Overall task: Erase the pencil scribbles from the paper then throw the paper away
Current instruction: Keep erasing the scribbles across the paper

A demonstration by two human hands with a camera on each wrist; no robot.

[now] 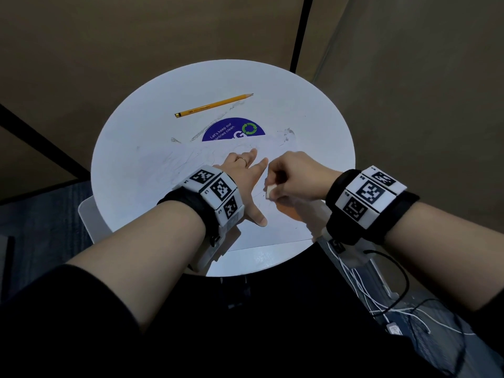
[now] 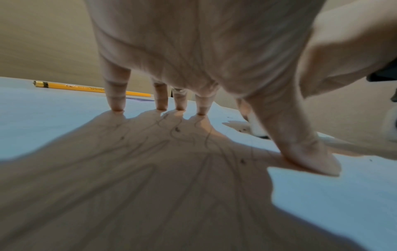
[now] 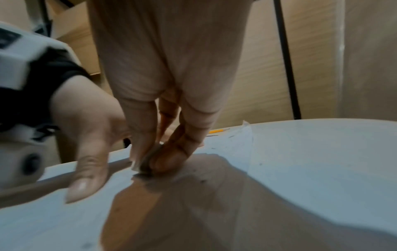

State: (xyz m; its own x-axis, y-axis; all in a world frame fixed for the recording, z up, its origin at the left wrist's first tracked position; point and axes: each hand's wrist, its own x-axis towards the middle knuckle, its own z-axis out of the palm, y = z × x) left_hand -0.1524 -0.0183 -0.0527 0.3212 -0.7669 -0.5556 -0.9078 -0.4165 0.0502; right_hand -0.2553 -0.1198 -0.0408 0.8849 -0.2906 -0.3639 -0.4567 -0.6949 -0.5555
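Note:
A white sheet of paper (image 1: 174,170) with faint pencil scribbles (image 2: 193,139) lies on the round white table (image 1: 131,137). My left hand (image 1: 242,173) lies spread on the paper, fingertips (image 2: 117,108) and thumb pressing it flat. Just to its right, my right hand (image 1: 289,175) pinches a small white eraser (image 1: 269,192) between thumb and fingers. The eraser's (image 3: 144,163) lower edge touches the paper. Dark eraser crumbs lie around it.
A yellow pencil (image 1: 214,105) lies at the far side of the table, beyond a blue round sticker (image 1: 231,130) partly covered by the paper. White and black cables (image 1: 381,301) hang at the lower right. Wood-panel walls stand behind.

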